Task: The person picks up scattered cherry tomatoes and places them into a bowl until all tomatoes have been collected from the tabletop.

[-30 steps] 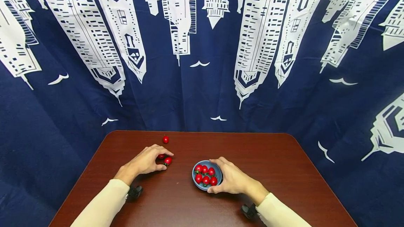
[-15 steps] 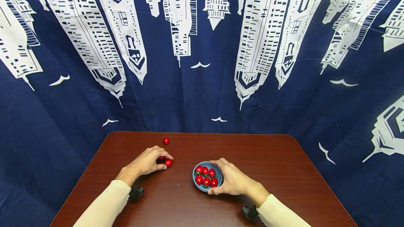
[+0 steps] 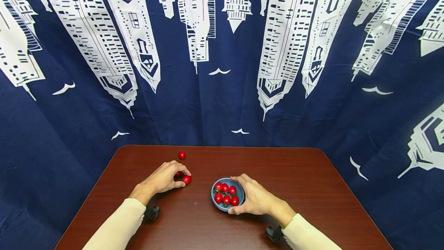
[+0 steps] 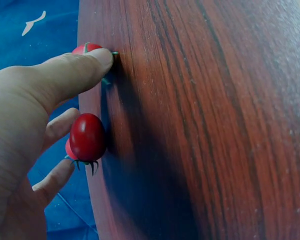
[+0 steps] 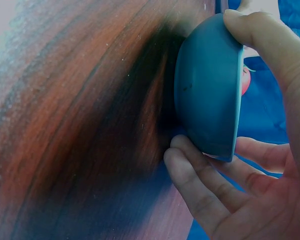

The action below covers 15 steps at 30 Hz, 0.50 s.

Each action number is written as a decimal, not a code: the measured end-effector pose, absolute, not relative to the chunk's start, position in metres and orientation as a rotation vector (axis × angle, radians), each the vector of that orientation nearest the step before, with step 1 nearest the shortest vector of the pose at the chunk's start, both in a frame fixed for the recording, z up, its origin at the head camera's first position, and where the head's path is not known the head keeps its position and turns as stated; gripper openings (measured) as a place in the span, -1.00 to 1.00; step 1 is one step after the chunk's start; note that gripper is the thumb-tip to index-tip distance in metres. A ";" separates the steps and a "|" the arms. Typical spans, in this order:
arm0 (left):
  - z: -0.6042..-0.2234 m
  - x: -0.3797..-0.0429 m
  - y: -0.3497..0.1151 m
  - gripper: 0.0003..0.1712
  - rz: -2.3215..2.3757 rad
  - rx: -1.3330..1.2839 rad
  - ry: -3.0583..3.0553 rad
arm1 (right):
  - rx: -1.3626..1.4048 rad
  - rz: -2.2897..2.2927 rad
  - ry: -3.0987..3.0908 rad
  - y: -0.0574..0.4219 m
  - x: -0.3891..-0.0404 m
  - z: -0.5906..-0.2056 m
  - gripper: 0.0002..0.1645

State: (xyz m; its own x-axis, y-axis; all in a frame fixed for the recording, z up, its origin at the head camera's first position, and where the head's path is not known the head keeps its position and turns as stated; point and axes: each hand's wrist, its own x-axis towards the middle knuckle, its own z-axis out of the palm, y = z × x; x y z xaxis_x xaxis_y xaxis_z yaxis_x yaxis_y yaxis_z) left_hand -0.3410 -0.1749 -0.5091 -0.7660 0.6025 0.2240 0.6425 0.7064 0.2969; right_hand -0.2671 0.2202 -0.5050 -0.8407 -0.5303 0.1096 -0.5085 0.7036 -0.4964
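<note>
In the head view my left hand (image 3: 157, 180) pinches a red cherry tomato (image 3: 186, 179) between thumb and index finger, low over the table. The left wrist view shows that cherry tomato (image 4: 84, 49) partly covered by the thumb. A second cherry tomato (image 4: 87, 137), with its green stem end towards the camera, lies nearer the palm; in the head view the fingers mostly hide it. My right hand (image 3: 254, 196) grips a small blue bowl (image 5: 210, 90), thumb at the near rim and fingers round the far side. Several cherry tomatoes (image 3: 226, 200) lie in the bowl.
Another cherry tomato (image 3: 182, 155) lies alone near the far edge of the brown wooden table (image 3: 277, 165). Behind the table hangs a dark blue cloth (image 3: 215, 103) with white building prints.
My left thumb and index finger have come together on the cherry tomato, which has shifted slightly right and towards me. My right hand and the bowl stay where they were.
</note>
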 end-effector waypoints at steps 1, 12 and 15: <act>-0.509 -0.341 -0.175 -0.66 -0.547 -1.027 -2.796 | -0.873 -0.815 2.861 0.220 -0.267 -0.505 0.31; -0.512 -0.338 -0.171 -0.59 -0.483 -1.087 -2.762 | -0.883 -0.811 2.866 0.220 -0.268 -0.506 0.31; -0.513 -0.337 -0.169 -0.62 -0.449 -1.099 -2.734 | -0.886 -0.813 2.865 0.220 -0.268 -0.506 0.31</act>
